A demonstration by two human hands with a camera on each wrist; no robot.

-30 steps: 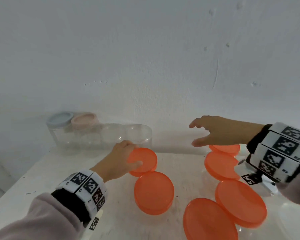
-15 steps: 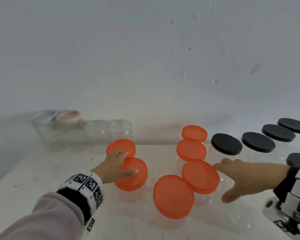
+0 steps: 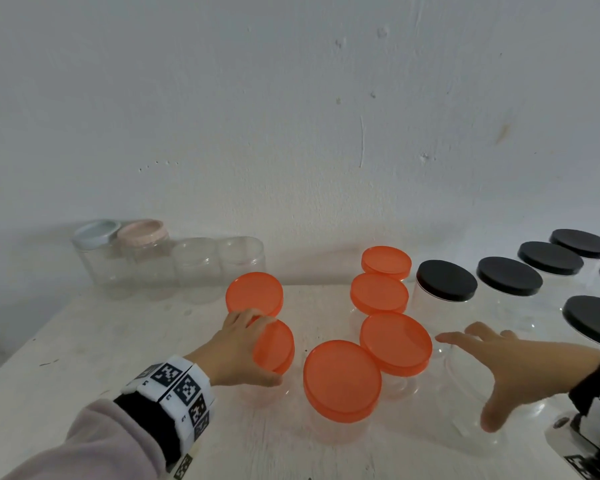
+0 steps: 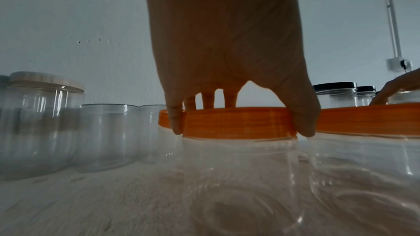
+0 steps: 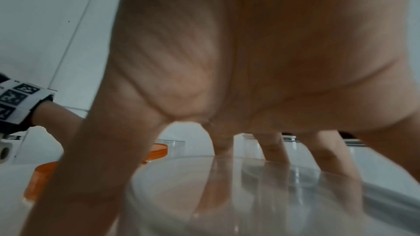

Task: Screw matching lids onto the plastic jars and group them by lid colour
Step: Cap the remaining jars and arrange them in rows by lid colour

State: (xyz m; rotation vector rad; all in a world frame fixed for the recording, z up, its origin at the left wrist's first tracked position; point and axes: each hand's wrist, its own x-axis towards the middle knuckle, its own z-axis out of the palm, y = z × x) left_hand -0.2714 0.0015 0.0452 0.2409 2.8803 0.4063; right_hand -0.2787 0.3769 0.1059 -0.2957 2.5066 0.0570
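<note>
On the white table [image 3: 84,344], my left hand [image 3: 257,348] grips the orange lid [image 3: 278,344] of a clear jar from above, thumb on the near edge and fingers on the far edge. The left wrist view shows the fingertips clamped on that lid's ribbed rim [image 4: 238,123]. Around it stand several more orange-lidded jars [image 3: 342,379] [image 3: 395,342] [image 3: 255,294]. My right hand [image 3: 471,375] is spread over a lidless clear jar [image 5: 227,195] at the front right. Its thumb and fingers reach down round the jar's rim.
Several black-lidded jars [image 3: 445,280] [image 3: 510,275] fill the right side. Against the wall at the back left stand a pale-blue-lidded jar [image 3: 96,232], a pink-lidded jar [image 3: 142,232] and two lidless clear jars [image 3: 196,258] [image 3: 241,254].
My left hand moved from the rear orange lid to the nearer one. My right hand left the far orange jars, came to the front right and lowered over the lidless jar.
</note>
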